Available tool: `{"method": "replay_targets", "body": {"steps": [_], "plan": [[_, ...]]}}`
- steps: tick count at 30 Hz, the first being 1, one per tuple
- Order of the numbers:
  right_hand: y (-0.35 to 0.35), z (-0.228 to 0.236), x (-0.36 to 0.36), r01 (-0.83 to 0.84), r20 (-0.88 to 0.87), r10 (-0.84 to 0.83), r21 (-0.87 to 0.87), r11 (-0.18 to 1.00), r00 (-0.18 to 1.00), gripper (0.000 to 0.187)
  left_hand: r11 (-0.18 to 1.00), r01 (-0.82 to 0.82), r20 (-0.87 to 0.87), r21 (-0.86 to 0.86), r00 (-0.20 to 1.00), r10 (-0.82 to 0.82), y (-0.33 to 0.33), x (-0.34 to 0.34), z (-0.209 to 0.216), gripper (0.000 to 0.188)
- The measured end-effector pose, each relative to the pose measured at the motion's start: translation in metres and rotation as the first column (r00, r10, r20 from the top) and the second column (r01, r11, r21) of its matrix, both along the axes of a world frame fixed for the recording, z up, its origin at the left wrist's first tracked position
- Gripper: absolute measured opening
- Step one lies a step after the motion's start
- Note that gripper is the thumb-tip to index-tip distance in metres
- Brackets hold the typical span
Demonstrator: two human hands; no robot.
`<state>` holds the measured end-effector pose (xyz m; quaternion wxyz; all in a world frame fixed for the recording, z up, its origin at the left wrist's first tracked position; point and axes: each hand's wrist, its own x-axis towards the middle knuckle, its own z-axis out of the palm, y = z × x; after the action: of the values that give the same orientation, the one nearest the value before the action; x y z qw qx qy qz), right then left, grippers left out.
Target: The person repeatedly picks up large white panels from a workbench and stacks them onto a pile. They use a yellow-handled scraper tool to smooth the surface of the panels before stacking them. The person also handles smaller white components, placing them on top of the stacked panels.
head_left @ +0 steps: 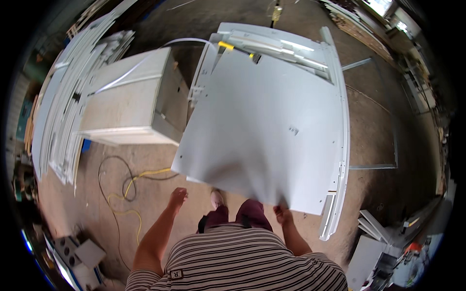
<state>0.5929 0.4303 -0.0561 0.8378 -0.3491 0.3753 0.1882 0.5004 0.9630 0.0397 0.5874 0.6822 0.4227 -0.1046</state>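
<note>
A large white panel lies tilted across a stack of white boards in front of me, its near edge by my legs. Beside that edge hangs my right hand, fingers bent; whether they touch the panel is hard to make out. My left hand is off the panel's near left corner, over the floor, its fingers curled with nothing visible in them. A hammer-like tool with a yellow and black handle rests at the panel's far edge.
Left of the panel stands a pale wooden cabinet with a white strip bent over it. Long white boards are piled further left. Yellow and dark cords snake over the floor. A long white rail runs along the stack's right side.
</note>
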Motion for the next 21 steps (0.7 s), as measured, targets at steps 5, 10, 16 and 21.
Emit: {"method": "replay_targets", "body": {"steps": [5,10,16,21], "plan": [[0.008,0.004,-0.016,0.021,-0.288,0.004,0.086,0.996,0.958,0.044,0.801,0.194,-0.085,0.566,0.980,-0.177,0.075,0.055,-0.051,0.036],[-0.054,0.039,0.023,-0.743,-0.571,0.512,-0.298,0.599,0.642,0.056,0.526,0.339,-0.274,0.780,0.941,-0.199,0.105,0.122,-0.052,0.053],[-0.140,0.026,0.103,-0.351,-0.408,0.083,-0.859,-0.371,0.909,0.039,0.844,0.269,-0.226,0.464,0.957,-0.181,0.112,0.193,-0.065,0.053],[-0.186,0.003,0.171,-0.497,-0.522,0.174,-0.851,-0.171,0.835,0.058,0.892,0.145,-0.154,0.428,0.984,-0.086,0.111,0.232,-0.055,0.062]]}}
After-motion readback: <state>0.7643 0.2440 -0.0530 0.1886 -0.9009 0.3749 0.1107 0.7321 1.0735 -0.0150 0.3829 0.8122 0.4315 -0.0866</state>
